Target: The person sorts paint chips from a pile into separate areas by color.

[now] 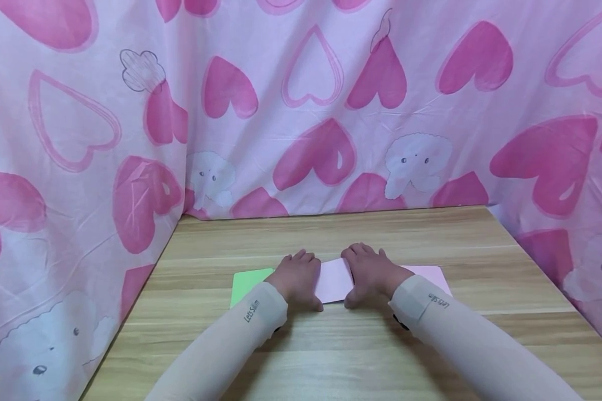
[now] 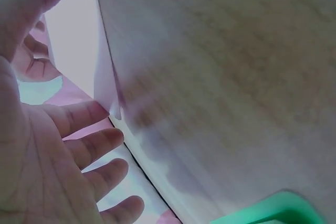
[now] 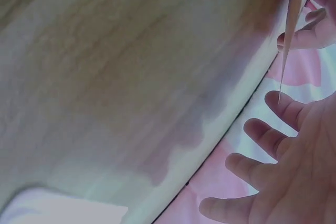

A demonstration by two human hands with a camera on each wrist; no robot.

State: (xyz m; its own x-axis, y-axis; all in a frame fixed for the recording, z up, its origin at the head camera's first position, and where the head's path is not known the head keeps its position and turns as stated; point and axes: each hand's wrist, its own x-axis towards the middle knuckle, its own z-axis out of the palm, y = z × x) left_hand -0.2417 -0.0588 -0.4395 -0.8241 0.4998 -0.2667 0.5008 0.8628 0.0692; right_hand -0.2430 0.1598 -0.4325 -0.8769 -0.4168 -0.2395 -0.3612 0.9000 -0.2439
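Note:
Between my two hands is a pale pink sheet of paper (image 1: 333, 281), raised off the wooden table. My left hand (image 1: 297, 279) holds its left edge between thumb and index finger; its other fingers are spread apart in the left wrist view. On the opposite edge, my right hand (image 1: 372, 274) grips in the same way, with the sheet (image 3: 292, 19) seen nearly edge-on in the right wrist view. A green sheet (image 1: 248, 284) lies by the left wrist, partly covered by that arm. Another pink sheet (image 1: 428, 273) lies beyond the right wrist, also partly hidden.
The wood-grain table (image 1: 331, 356) runs back to a pink curtain (image 1: 311, 133) with a heart pattern, which also closes in the left and right sides. Both forearms, in pale sleeves (image 1: 231, 340), reach in from the near edge.

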